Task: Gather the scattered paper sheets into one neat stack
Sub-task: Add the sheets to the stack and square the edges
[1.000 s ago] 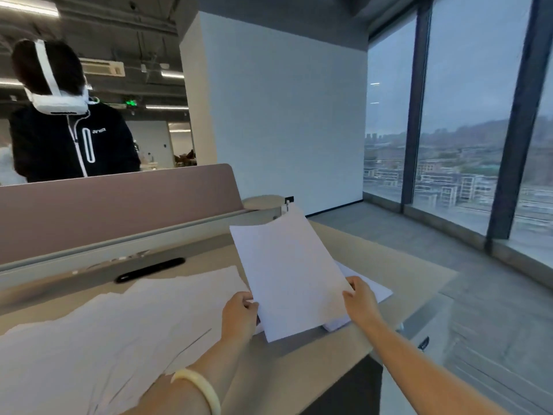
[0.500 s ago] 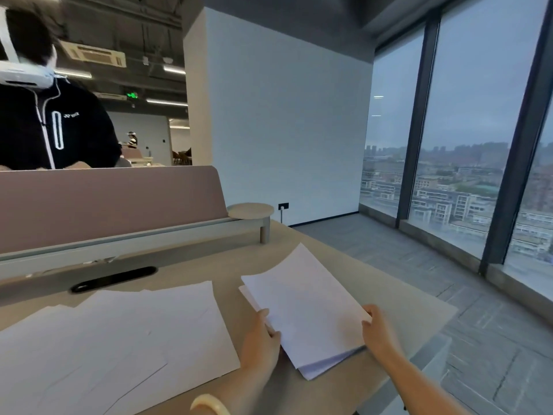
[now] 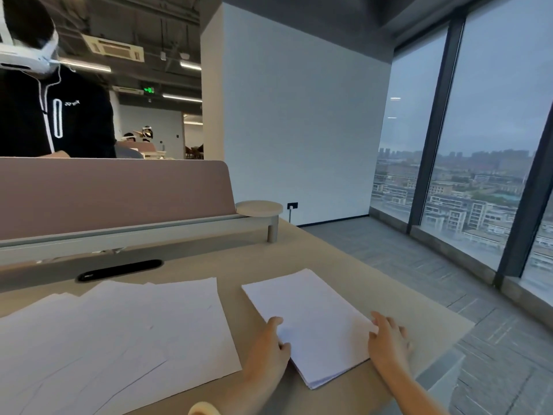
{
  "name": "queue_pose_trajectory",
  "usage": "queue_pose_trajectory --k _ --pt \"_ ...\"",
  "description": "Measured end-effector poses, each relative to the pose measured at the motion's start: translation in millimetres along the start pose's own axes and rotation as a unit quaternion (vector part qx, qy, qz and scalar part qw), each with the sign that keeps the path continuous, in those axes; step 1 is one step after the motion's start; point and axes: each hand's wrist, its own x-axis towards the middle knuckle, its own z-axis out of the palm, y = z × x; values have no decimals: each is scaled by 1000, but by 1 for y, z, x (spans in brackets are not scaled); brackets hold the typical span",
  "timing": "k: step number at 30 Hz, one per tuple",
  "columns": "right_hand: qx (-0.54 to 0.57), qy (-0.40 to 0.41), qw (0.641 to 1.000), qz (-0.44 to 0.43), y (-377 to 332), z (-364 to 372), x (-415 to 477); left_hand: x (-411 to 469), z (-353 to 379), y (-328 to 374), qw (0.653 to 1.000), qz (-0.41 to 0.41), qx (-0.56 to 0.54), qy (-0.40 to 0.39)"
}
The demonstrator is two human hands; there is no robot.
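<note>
**Squaring the gathered stack on the surface**

The gathered stack (image 3: 308, 322) lies flat on the tan surface (image 3: 344, 265), to the right of centre and near the person. The left hand (image 3: 269, 351) rests against the stack's near-left edge, thumb laid on the top sheet, fingers loose rather than clenched on anything. The right hand (image 3: 387, 339) presses its fingertips (image 3: 377, 319) against the right edge, likewise released, palm down on the surface. Neither hand lifts or pinches paper; both appear to bracket the stack from opposite sides. The step in hand is judged to be aligning the edges, which look nearly flush, with slight stagger along the near corner. The scattered sheets (image 3: 113, 336) lie overlapping and fanned to the left, apart from the stack, so the task seems well short of done. The next move likely calls for reaching left, taking up a loose sheet without creasing it, and laying it squarely on the stack.
</note>
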Motion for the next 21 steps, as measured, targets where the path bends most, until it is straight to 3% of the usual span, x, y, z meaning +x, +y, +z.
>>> queue_pose_trajectory --k 21 --pt "87 6 996 -21 3 4 -3 7 9 -6 998 -17 62 -20"
